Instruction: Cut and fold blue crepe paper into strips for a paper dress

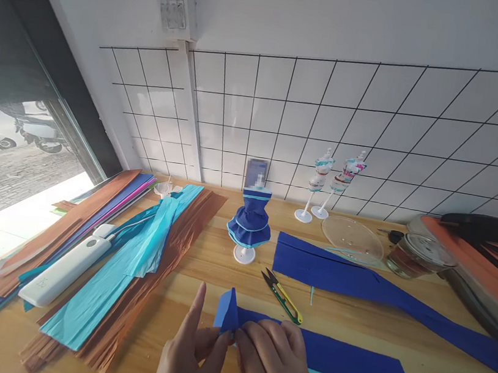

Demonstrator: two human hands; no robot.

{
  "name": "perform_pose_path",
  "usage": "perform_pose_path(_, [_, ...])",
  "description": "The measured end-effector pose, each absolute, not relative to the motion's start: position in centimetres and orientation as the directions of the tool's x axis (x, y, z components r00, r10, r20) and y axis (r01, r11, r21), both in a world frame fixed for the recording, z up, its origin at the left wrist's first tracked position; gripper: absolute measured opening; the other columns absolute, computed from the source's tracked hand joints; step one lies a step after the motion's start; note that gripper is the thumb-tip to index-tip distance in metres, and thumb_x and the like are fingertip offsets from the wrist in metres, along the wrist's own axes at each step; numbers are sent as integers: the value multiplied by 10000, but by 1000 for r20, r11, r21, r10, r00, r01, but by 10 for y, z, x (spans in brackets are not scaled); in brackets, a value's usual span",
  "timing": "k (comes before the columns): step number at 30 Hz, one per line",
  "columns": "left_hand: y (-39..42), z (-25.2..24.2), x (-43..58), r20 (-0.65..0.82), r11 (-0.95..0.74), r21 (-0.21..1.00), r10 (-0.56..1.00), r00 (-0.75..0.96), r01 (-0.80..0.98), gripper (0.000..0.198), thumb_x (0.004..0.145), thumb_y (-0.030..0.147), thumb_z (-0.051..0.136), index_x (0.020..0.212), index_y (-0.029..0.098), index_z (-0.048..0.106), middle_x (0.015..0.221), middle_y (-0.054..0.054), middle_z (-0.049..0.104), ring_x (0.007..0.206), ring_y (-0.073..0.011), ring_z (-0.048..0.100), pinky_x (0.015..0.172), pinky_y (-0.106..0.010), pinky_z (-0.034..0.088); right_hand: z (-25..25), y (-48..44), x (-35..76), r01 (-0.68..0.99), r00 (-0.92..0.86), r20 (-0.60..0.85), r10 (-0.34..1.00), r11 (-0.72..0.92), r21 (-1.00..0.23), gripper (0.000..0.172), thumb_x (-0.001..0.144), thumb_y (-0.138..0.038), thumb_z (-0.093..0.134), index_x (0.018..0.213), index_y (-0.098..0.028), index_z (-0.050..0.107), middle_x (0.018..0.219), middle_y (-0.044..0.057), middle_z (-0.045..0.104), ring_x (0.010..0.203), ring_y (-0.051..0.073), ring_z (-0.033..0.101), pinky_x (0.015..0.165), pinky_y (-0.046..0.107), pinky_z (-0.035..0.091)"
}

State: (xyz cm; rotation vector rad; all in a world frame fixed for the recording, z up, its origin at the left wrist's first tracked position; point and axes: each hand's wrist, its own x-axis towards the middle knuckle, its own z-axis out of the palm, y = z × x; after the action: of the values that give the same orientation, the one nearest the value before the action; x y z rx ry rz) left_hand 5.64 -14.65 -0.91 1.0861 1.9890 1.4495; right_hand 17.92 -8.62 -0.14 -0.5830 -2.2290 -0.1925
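Observation:
A dark blue strip point(353, 365) with a light blue lower edge lies along the front of the table; it looks like paper or thin cloth. At its left end, my left hand point(193, 351) pinches a folded, upright bit between thumb and a bent finger, index finger pointing up. My right hand point(275, 363) grips the strip just beside it, fingers curled and knuckles up. Thread snips point(282, 296) with yellow and green handles lie just beyond my hands. Behind them stands a small mannequin point(250, 220) in a blue ruffled dress trimmed light blue.
A longer blue strip point(339, 273) runs to the right edge. Left lie brown, turquoise and other coloured sheets point(109, 290) and a white power bank point(66, 266). Two small mannequins point(319, 178), a clear round dish point(353, 238), a glass jar point(422, 257) and an orange-black bag point(488, 263) stand near the wall.

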Motion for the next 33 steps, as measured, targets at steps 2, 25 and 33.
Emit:
perform_pose_path(2, [-146, -10, 56, 99, 141, 926, 803, -587, 349, 791, 745, 522, 551, 1377, 121, 294, 476, 71, 575, 427, -124, 541, 470, -191, 452, -1, -86, 180, 463, -577, 737, 352, 884, -60, 214, 864, -62, 423, 867, -133, 626, 753, 49, 662, 694, 169, 572, 694, 361, 366])
perform_pose_path(25, [-150, -1, 55, 100, 109, 941, 817, -568, 321, 692, 749, 417, 545, 1361, 167, 340, 539, 53, 633, 604, -155, 666, 615, -210, 537, 3, -87, 180, 332, -590, 578, 564, 822, -463, 139, 888, -100, 403, 811, -197, 465, 747, 30, 565, 677, 162, 540, 592, 274, 444])
perform_pose_path(33, [-151, 2, 54, 90, 92, 950, 837, -540, 299, 645, 774, 349, 520, 1362, 170, 327, 541, 60, 618, 618, -139, 666, 594, -186, 521, 1, -89, 182, 307, -633, 404, 660, 694, -652, 109, 888, -125, 398, 846, -225, 408, 776, 10, 544, 702, 148, 536, 612, 251, 474])
